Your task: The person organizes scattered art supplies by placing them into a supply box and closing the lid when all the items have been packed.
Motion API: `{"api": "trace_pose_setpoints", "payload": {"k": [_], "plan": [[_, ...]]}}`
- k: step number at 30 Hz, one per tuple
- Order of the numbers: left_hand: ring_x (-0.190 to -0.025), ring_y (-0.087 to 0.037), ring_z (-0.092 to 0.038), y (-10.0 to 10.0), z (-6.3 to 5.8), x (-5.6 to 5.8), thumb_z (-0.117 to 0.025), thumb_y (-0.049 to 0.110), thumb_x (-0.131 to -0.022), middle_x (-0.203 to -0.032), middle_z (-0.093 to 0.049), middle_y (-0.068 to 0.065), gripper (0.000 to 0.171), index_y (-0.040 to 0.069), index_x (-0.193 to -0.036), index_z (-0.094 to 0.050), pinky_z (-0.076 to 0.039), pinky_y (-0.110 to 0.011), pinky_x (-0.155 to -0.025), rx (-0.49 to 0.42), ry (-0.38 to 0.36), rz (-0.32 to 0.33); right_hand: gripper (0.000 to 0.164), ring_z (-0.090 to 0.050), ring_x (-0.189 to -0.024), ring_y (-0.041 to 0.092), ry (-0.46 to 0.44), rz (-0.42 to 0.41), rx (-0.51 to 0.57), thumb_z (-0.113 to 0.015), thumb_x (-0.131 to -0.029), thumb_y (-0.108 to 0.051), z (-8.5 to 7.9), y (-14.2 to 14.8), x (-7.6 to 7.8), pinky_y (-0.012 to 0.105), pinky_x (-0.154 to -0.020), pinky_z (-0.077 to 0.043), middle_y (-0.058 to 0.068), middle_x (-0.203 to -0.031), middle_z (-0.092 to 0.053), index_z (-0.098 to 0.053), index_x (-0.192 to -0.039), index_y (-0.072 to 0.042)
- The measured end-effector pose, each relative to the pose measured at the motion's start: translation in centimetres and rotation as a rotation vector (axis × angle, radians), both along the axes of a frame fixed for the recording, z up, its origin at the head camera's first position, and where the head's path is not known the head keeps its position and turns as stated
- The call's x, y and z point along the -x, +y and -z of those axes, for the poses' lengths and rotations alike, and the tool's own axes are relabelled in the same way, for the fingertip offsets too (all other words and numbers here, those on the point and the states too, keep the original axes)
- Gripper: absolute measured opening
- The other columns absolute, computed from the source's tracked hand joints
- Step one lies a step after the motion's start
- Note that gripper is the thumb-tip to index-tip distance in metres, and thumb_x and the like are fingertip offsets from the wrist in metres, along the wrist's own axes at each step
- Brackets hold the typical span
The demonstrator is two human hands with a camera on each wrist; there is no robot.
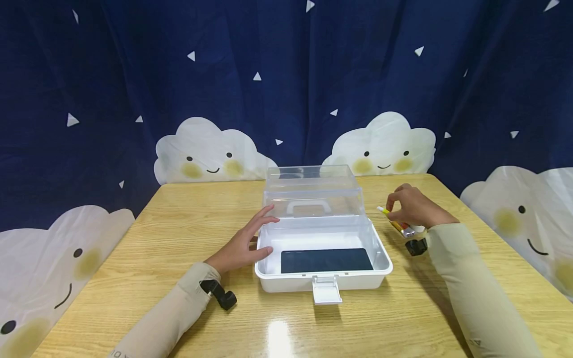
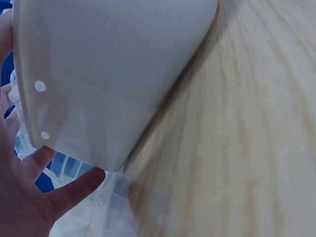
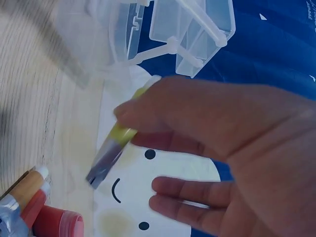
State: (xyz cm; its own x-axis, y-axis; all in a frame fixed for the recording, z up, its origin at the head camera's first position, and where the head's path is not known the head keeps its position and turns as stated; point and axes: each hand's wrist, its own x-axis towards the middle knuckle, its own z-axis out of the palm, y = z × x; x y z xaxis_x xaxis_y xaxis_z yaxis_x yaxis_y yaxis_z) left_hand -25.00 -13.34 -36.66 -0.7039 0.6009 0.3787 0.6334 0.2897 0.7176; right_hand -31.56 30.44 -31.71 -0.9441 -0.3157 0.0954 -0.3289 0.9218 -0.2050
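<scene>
The box [image 1: 286, 284] is opened. Tubes [image 3: 109, 152] are left outside, one pinched by the right hand [image 1: 415, 206]; left fingers [image 1: 259, 216] are spread

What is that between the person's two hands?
An open white box, with a dark slab inside, stands between the left hand and the right hand. The head view shows this.

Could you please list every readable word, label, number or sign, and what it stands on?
Nothing reads for certain.
Left sleeve: letters, perhaps "OI", cut by the picture's edge.
Right sleeve: mark too small to read.
Yellow tube: blurred, nothing readable.
Curtain: marks at the right-wrist view's edge, too small.
</scene>
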Motion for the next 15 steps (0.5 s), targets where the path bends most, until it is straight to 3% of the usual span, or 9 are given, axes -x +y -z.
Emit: {"api": "trace_pose_setpoints", "payload": {"k": [4,15], "plan": [[-0.143,-0.036,-0.022,0.0,0.0,0.0,-0.065,0.008,-0.088,-0.161,-0.009,-0.010,0.059,0.007,-0.142,-0.040,-0.043,-0.057,-0.098,0.002,-0.001,-0.003,0.007,-0.045,-0.110,0.043,0.026,-0.034,0.025,-0.075,-0.079,-0.014,-0.2,-0.2,0.0,0.058,-0.092,-0.042,0.028,-0.120,-0.052,-0.070,-0.083,-0.012],[-0.143,-0.035,-0.022,-0.1,0.1,0.2,-0.066,0.009,-0.088,-0.161,-0.009,-0.009,0.060,0.008,-0.142,-0.040,-0.044,-0.057,-0.098,0.004,-0.004,0.002,0.009,-0.044,-0.115,0.045,0.065,-0.072,0.051,-0.075,-0.080,-0.014,-1.2,-1.0,-0.6,0.060,-0.095,-0.041,0.029,-0.126,-0.048,-0.070,-0.087,-0.012]]}}
